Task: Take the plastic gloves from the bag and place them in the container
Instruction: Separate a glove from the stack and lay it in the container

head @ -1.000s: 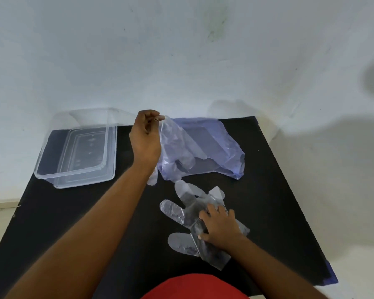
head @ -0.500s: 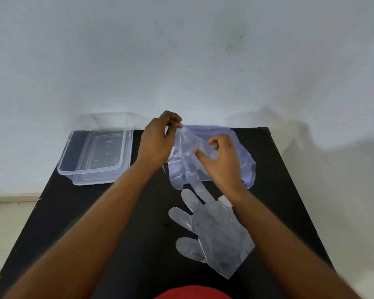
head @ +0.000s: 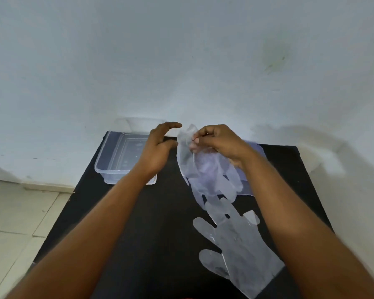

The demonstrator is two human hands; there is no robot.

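1. On the black table (head: 151, 244), at about 10 o'clock from its centre, I see the clear plastic container (head: 121, 156) standing open against the white wall (head: 181, 61). I see nothing lying in the part of it that shows.

2. Left hand (head: 158, 152): fingers spread and slightly curled, thumb and forefinger apart, gripping nothing. It hovers at the container's near right corner and hides that corner from me. It sits just left of the raised glove, and I cannot tell whether it touches the plastic.

3. Right hand (head: 220, 143): thumb and forefinger pinched together on the upper edge of a thin clear held glove (head: 188, 160), which is lifted off the table at roughly 12 o'clock. The rest of this glove hangs down from the pinch, with its fingers drooping toward the table.

4. Bag (head: 255, 152): bluish translucent film lying on the table behind and under the right wrist, at about 1 o'clock. Most of it is hidden by the hand and the hanging plastic, so I cannot tell whether the mouth is open.

5. Flat glove (head: 240, 242): a second clear glove lies spread on the table at 5 o'clock, fingers pointing toward 11 o'clock, cuff toward me. Its fingertips reach just under the drooping end of the held glove, and the right forearm crosses above its right edge.

6. At 9 o'clock, beyond the table's edge, pale floor tiles (head: 15, 212) show.
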